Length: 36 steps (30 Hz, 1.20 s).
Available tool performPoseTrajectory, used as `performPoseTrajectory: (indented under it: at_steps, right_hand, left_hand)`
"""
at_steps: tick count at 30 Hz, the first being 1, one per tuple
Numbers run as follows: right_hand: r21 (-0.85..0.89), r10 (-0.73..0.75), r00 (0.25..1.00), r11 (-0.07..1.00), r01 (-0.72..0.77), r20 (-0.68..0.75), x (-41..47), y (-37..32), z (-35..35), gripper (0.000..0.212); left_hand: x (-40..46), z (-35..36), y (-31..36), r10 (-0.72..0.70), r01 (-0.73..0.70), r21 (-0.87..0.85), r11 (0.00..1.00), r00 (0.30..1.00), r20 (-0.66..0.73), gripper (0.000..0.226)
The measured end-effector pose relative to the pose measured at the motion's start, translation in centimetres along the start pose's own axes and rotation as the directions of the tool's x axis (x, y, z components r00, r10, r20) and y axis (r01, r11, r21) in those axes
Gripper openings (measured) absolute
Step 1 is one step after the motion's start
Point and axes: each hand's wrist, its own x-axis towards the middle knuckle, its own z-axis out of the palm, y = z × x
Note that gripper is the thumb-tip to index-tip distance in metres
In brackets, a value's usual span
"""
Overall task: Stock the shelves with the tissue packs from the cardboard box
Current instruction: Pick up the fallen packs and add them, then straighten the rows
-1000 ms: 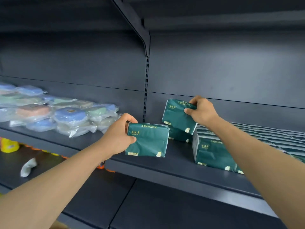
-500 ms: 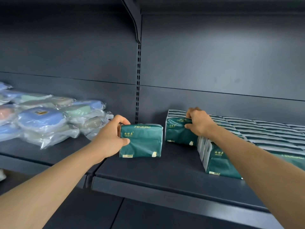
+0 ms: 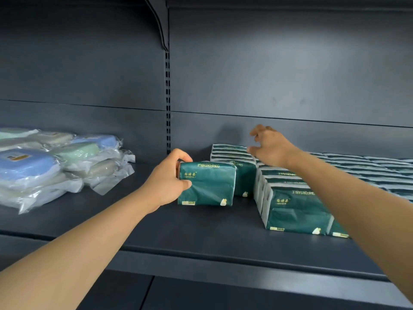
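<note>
Shelf (image 3: 201, 229) is stocked with packs (image 3: 295, 209) at right. One pack (image 3: 207, 184) is gripped upright by left hand (image 3: 164, 183). Right hand (image 3: 271, 146) is held above the rear row (image 3: 232, 151), fingers loosely spread, holding nothing.

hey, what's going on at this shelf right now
A person is stocking green tissue packs onto a dark shelf. The left hand grips one upright tissue pack at the front of a short row. The right hand hovers open above the packed rows. Plastic-wrapped items lie to the left.
</note>
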Motion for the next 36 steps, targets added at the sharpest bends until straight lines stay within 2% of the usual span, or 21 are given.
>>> performPoseTrajectory:
  at_steps: [3, 11, 17, 20, 24, 31, 34, 36]
  right_hand:
    - [0.021, 0.008, 0.999, 1.000, -0.007, -0.048, -0.6, 0.8, -1.7, 0.047]
    - [0.003, 0.058, 0.998, 0.998, -0.058, -0.032, -1.9, 3.0, -1.9, 0.045]
    - [0.022, 0.094, 0.995, 0.995, -0.093, -0.021, -2.5, 4.2, -1.4, 0.047]
    - [0.028, 0.097, 0.995, 0.995, -0.096, -0.020, -2.7, 4.5, -1.2, 0.047]
    - [0.029, 0.106, 0.994, 0.994, -0.105, -0.029, -3.0, 4.8, -1.0, 0.047]
    - [0.020, 0.135, 0.990, 0.991, -0.134, -0.042, -4.3, 4.6, -1.3, 0.046]
    - [0.009, 0.135, 0.990, 0.991, -0.135, -0.040, -5.0, 4.1, -1.6, 0.048]
    - [0.011, 0.138, 0.989, 0.990, -0.138, -0.045, -5.5, 3.7, -1.9, 0.048]
  left_hand:
    - [1.4, 2.0, 0.8, 0.043, -0.044, 0.030, 0.999, 0.999, 0.028, 0.042]
    - [3.4, 6.6, 0.2, 0.137, -0.135, 0.160, 0.978, 0.991, -0.004, 0.042]
    - [2.8, 8.0, -0.5, 0.195, -0.165, 0.234, 0.958, 0.974, -0.112, 0.072]
    - [3.4, 8.3, -0.3, 0.170, -0.148, 0.246, 0.958, 0.983, -0.071, 0.067]
    - [3.6, 8.5, 0.0, 0.135, -0.109, 0.249, 0.962, 0.987, -0.090, 0.060]
    - [3.5, 8.0, -0.1, 0.150, -0.132, 0.275, 0.952, 0.988, -0.047, 0.065]
    - [3.5, 7.7, 0.5, 0.201, -0.172, 0.395, 0.903, 0.979, -0.034, 0.075]
    - [3.5, 7.8, 1.1, 0.278, -0.254, 0.486, 0.836, 0.960, 0.023, 0.072]
